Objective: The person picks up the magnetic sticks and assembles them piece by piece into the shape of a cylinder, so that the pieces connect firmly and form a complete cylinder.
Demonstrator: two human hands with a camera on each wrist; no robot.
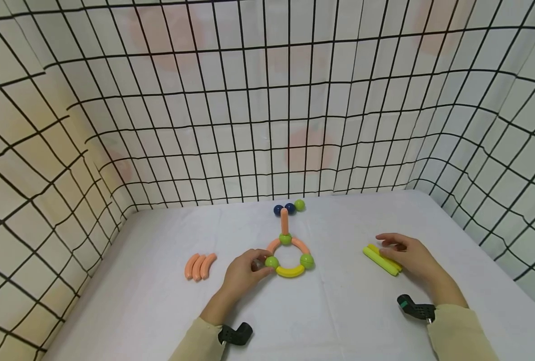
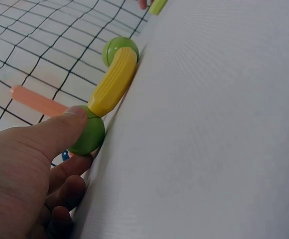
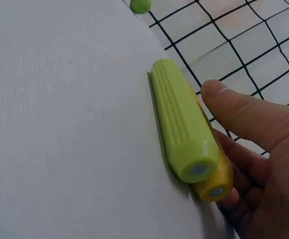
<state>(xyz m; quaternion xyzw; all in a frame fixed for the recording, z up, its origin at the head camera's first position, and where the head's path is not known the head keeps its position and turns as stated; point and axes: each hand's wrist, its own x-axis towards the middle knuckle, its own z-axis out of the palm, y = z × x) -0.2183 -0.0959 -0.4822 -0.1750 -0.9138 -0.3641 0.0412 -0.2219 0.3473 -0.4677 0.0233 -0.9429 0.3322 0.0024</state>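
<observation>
My left hand [image 1: 244, 273] pinches a green ball [image 2: 90, 134] at the lower left of a ring, thumb on top and fingers curled beneath. A curved yellow rod [image 1: 290, 272] joins this ball to another green ball [image 1: 307, 260]. Two curved orange rods [image 1: 301, 245] run up to a third green ball [image 1: 285, 238], from which a straight orange rod [image 1: 284, 221] points away. On the right, my right hand [image 1: 409, 255] hovers beside a light green rod [image 3: 181, 119] and a yellow rod [image 3: 219, 181], thumb apart from the green one. Its fingertips are partly hidden behind the yellow rod.
Several curved orange rods [image 1: 200, 266] lie side by side at the left. Two dark blue balls [image 1: 290, 208] and a green ball [image 1: 299, 204] sit at the back. Black netting [image 1: 267, 120] surrounds the white table [image 1: 339, 311] at the back and sides.
</observation>
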